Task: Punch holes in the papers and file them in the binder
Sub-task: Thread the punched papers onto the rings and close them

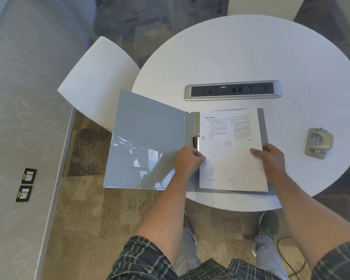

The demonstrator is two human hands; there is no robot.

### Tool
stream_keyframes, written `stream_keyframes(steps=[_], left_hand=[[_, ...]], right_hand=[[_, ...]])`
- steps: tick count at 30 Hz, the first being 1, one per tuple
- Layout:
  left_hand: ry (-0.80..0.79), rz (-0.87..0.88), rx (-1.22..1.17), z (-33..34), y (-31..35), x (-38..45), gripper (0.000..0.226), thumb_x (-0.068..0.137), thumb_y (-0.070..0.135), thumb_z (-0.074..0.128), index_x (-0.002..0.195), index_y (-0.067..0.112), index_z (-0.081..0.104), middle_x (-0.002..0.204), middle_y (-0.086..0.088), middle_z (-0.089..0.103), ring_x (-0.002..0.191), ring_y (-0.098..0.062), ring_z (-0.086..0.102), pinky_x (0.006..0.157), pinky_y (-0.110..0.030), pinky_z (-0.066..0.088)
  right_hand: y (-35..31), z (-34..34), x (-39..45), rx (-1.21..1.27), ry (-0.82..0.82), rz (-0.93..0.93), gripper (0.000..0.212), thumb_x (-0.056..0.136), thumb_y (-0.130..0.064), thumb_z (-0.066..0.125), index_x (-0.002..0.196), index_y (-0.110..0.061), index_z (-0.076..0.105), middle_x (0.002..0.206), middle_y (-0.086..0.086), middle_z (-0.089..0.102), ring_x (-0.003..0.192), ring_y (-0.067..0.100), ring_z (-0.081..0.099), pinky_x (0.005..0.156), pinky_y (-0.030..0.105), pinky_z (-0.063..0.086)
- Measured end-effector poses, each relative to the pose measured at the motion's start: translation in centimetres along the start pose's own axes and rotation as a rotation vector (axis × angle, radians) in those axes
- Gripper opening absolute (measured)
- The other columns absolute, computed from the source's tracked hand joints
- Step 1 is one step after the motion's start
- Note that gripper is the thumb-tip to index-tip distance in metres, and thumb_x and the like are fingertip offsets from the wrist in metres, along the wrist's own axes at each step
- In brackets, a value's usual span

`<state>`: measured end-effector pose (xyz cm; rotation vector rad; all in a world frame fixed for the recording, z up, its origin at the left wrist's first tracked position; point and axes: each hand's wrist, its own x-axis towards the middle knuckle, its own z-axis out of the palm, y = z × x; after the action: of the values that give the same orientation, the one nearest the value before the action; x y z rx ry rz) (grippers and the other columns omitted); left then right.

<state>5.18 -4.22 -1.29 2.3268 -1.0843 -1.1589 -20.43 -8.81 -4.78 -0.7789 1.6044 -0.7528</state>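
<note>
Lying open on the round white table [251,57], the grey binder [146,138] is positioned at the near left edge, with its front cover projecting past the rim over the carpet. The papers [230,158] are stacked on the binder's right half, printed side up, with text in two columns on the upper part of the top sheet. The binder's clip [196,141] is seen at the spine, at the stack's left edge. The left edge of the papers is pinched by the left hand [188,160], whose fingers are curled just below the clip. The right edge of the stack is gripped by the right hand [271,156], with the thumb laid on top of the top sheet. The hands are held apart, one at each side of the stack. The hole punch [318,143] is set on the table to the right of the binder, well apart from it. A socket strip [232,90] is recessed in the table beyond the papers. A white chair [97,81] is placed beside the table at the left.
</note>
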Motion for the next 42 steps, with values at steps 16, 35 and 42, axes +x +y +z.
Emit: stream_keyframes(steps=[16,35,42], left_hand=[[0.111,-0.025,-0.01,0.2,-1.1,-1.0,0.039,0.079,0.046,0.082,0.091,0.015,0.062,0.088,0.001,0.066,0.078,-0.017,0.062,0.062,-0.028,0.046],[0.096,-0.18,-0.003,-0.2,0.6,-0.6,0.049,0.065,0.048,0.089,0.077,0.011,0.059,0.064,0.001,0.053,0.06,-0.018,0.052,0.042,-0.023,0.028],[0.065,-0.202,-0.034,-0.5,0.8,-0.7,0.048,0.067,0.042,0.091,0.073,0.011,0.055,0.062,0.001,0.054,0.056,-0.016,0.053,0.043,-0.023,0.03]], right_hand=[[-0.2,3.2,-3.2,-0.697,0.381,-0.247,0.061,0.082,-0.028,0.072,0.135,-0.018,0.044,0.129,0.009,0.052,0.11,0.033,0.058,0.089,0.047,0.052],[2.1,8.6,-5.8,-0.764,-0.57,-0.346,0.08,0.097,-0.004,0.06,0.16,-0.039,0.025,0.147,0.005,0.055,0.134,0.023,0.051,0.112,0.029,0.036],[1.9,8.4,-5.3,-0.858,-0.554,-0.437,0.074,0.098,-0.009,0.06,0.159,-0.035,0.029,0.147,0.005,0.057,0.131,0.025,0.055,0.115,0.037,0.039]])
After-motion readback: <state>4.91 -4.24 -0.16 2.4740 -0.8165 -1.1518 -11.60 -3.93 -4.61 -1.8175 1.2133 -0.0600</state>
